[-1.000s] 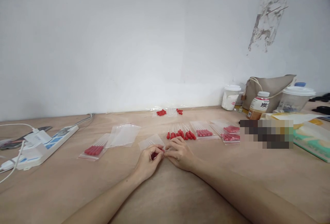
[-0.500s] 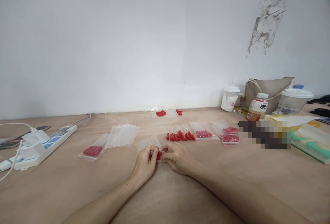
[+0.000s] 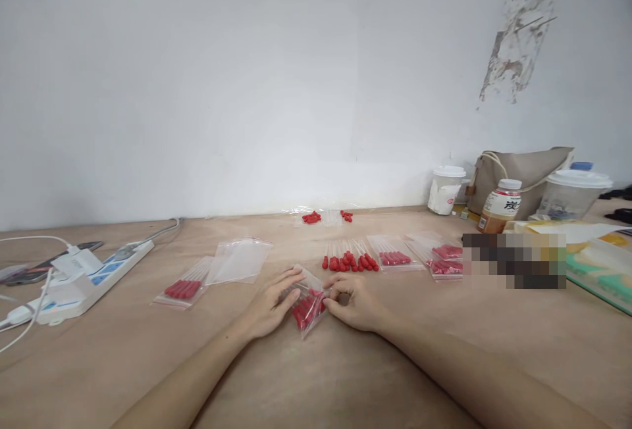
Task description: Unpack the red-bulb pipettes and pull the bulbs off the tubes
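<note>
Head view shows the right hand, fingers pinching the right edge of a clear bag of red-tipped sticks on the bench, while the left hand touches its left side, whether gripping I cannot tell.

Bag now turned (less hidden)

The light is soft and rather even, from which side I cannot tell. The wall looks bright, the table somewhat darker towards the bottom. Beside the arms lie weak shadows, and on the held bag there are small glares. Fine print on the bottle is blurred, the side edges look stretched, and coarse mosaic covers one patch at right
</note>
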Demonstrator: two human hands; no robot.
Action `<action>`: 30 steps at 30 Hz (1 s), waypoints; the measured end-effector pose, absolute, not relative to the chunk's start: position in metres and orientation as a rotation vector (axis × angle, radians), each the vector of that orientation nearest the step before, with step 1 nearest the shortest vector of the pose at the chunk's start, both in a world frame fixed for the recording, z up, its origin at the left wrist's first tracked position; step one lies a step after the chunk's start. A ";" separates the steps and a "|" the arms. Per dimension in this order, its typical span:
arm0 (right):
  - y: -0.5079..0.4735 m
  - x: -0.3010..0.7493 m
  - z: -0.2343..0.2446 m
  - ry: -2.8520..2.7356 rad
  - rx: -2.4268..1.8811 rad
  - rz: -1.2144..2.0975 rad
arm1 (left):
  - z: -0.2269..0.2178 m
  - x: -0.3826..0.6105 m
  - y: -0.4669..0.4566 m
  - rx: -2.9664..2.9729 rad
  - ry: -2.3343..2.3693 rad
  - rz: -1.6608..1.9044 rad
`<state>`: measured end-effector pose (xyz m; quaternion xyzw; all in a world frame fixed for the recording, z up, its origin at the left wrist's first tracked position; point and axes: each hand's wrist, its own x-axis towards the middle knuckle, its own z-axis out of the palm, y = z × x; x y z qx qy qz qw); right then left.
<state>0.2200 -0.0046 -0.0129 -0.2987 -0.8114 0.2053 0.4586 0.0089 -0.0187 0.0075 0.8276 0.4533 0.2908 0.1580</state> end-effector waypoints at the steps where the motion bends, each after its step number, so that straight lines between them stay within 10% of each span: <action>1: -0.003 0.220 -0.014 -1.982 -0.752 0.490 | 0.008 0.004 -0.016 2.415 1.269 0.758; 13: -0.003 0.227 -0.014 -2.099 -0.950 0.187 | 0.010 0.008 -0.030 2.521 1.103 0.752; 30: 0.000 0.234 -0.006 -2.129 -0.808 0.735 | 0.006 0.008 -0.028 2.463 1.189 0.747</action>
